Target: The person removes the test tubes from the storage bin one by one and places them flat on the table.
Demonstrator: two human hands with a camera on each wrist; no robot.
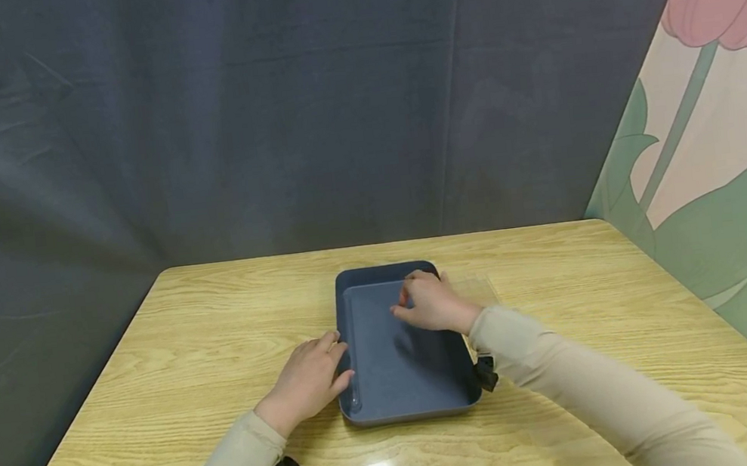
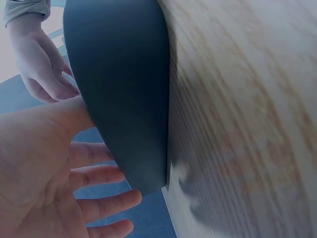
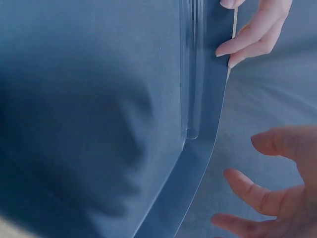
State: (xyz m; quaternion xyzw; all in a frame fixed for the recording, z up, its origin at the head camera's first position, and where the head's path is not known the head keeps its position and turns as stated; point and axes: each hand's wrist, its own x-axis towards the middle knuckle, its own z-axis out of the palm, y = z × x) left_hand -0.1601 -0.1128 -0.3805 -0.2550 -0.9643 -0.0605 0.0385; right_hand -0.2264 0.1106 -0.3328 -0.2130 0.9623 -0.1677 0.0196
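A dark blue tray (image 1: 403,382) lies flat in the middle of a glossy wooden table (image 1: 568,395), with a clear lid (image 3: 190,74) sitting in it. The left hand (image 1: 310,380) rests against the tray's left edge, fingers straight and gripping nothing. The right hand (image 1: 429,304) hovers over the tray's far part, fingers loosely bent and holding nothing. Behind both hands hangs a dark grey curtain (image 1: 231,111); beyond the right hand stands a wall painted with a tulip (image 1: 726,74).
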